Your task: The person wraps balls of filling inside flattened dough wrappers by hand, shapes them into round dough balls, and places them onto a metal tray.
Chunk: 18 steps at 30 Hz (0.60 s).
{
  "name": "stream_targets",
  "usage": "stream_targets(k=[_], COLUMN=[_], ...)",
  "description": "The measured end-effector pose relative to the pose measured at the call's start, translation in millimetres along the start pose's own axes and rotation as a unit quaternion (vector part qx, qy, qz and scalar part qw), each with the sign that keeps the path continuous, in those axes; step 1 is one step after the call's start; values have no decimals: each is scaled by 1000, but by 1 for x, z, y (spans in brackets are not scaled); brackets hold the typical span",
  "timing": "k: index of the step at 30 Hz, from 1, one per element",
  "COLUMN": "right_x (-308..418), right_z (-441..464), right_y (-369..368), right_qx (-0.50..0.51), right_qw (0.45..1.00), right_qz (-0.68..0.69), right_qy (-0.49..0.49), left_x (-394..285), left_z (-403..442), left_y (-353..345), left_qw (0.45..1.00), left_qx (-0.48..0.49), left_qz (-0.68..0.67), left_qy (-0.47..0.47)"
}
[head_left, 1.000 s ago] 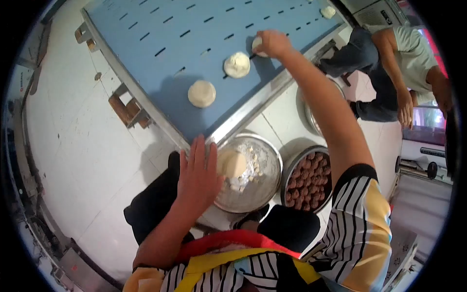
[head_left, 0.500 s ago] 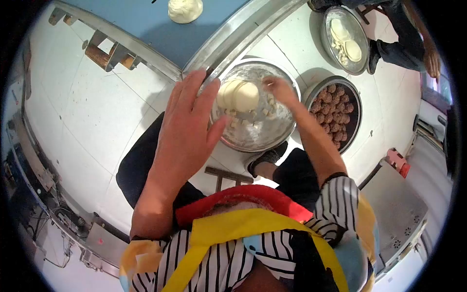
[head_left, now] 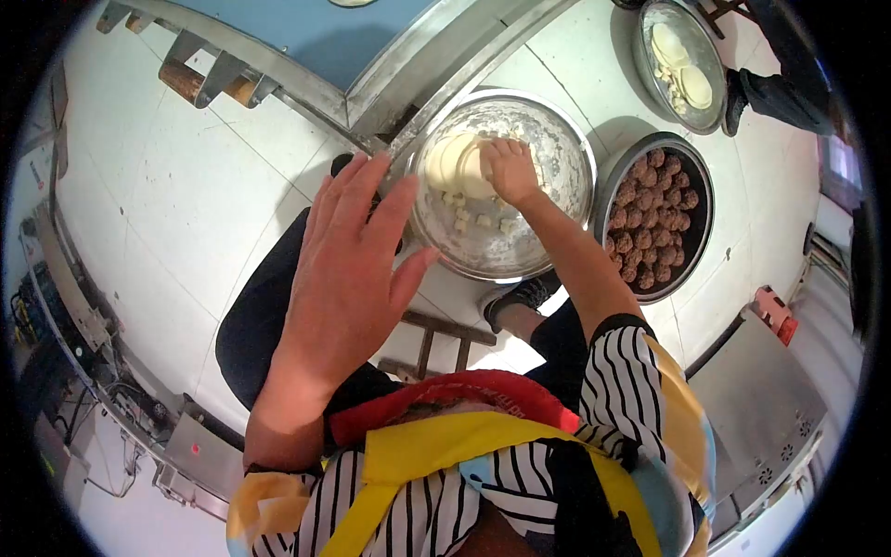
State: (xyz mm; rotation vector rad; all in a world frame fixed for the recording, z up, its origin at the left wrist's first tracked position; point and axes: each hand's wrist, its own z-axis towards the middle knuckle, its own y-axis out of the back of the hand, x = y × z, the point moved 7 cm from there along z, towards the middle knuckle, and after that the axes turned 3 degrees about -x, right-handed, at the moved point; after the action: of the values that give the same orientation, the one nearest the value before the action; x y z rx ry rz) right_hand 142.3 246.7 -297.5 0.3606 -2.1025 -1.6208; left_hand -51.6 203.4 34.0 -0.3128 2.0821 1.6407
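Note:
My left hand (head_left: 345,269) hovers palm down on the near left side of a round metal basin (head_left: 436,255), fingers stretched and thumb apart, holding nothing. Inside the basin my right hand (head_left: 509,172) reaches down with its fingers bent and close together. It is at the right edge of some flat, overlapping dough rounds (head_left: 455,167); its fingertips are hidden, so what they grip does not show. Small cut dough pieces (head_left: 483,221) lie on the floured bottom near the rounds.
Right of the basin stands a dark tub of brown balls (head_left: 650,218). A second basin (head_left: 710,107) with dough rounds lies farther off, near another person's leg (head_left: 784,100). A blue-topped table (head_left: 306,42) with a metal edge borders the far left. A wooden stool (head_left: 445,334) shows below.
My right hand has shifted left in the basin, from the loose pieces to the edge of the dough rounds. My left hand stays spread. The view has tilted slightly.

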Motion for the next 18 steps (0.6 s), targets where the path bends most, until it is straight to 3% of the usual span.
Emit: stream_targets(k=[4, 6, 9, 12, 15, 18], right_x=[0, -2, 7, 20, -4, 20], right_z=[1, 1, -24, -82, -114, -116], right_y=[9, 11, 9, -4, 8, 140], right_qx=[62, 83, -3, 173, 328, 231], right_qw=[997, 997, 991, 957, 941, 955], right_qz=[14, 5, 39, -37, 23, 180], right_qy=[-35, -6, 124, 230, 82, 38], left_x=[1, -1, -3, -8, -16, -17], left_z=[-7, -8, -12, -15, -14, -10], left_y=[1, 2, 3, 2, -3, -14], left_qw=[1000, 1000, 1000, 1000, 999, 996], left_qx=[-2, 0, 6, -6, -17, -42], left_qz=[-3, -8, -8, -9, 0, -51], left_qy=[-3, -1, -7, -23, -48, -52])
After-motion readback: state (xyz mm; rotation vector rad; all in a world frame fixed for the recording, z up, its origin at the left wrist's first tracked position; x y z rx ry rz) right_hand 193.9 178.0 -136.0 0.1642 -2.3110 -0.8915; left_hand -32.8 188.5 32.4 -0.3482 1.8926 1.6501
